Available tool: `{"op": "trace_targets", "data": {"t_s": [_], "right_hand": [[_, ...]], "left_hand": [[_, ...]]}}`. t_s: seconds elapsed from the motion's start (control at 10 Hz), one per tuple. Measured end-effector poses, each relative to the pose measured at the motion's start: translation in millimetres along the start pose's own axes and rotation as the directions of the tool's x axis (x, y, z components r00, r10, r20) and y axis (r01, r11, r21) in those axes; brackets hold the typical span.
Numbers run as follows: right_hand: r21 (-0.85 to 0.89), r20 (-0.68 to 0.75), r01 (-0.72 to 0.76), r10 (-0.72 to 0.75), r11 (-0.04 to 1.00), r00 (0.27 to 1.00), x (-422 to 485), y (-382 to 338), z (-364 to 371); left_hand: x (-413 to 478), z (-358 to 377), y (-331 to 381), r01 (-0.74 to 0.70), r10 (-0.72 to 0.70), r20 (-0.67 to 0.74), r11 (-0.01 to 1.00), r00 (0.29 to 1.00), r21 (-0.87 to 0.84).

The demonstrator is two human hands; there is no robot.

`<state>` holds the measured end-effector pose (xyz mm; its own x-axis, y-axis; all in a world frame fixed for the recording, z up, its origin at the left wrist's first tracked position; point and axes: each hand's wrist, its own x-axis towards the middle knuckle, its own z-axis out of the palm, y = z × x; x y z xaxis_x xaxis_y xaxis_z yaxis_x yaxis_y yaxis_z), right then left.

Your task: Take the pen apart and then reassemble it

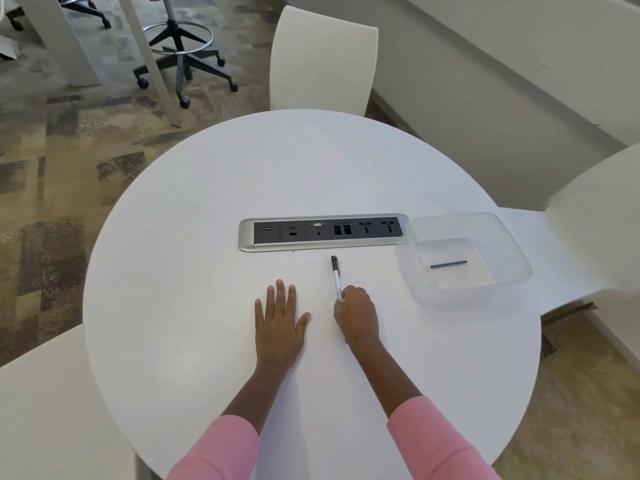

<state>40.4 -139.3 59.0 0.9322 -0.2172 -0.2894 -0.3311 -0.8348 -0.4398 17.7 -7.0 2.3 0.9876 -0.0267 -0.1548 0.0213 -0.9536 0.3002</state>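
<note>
A white pen [336,277] with a black cap lies on the round white table [207,209], cap pointing away from me. My right hand [356,315] rests over the pen's near half with its fingers curled around the barrel; a dark tip shows below the hand. My left hand [278,320] lies flat on the table to the left of the pen, fingers spread, holding nothing. A thin dark blue stick [448,264] lies inside the clear plastic tub [512,251] at the right.
A grey and black socket strip [322,232] is set into the table just beyond the pen. White chairs stand at the far side [322,60], the right [588,209] and the near left [52,410]. A black wheeled stool [180,50] stands on the carpet.
</note>
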Motion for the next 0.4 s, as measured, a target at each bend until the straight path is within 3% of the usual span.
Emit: {"op": "trace_targets", "data": {"t_s": [0.4], "right_hand": [[0.119, -0.053, -0.015, 0.022, 0.993, 0.998, 3.1, 10.3, -3.8]], "left_hand": [[6.2, 6.6, -2.2, -0.056, 0.055, -0.043, 0.998, 0.998, -0.008]]}}
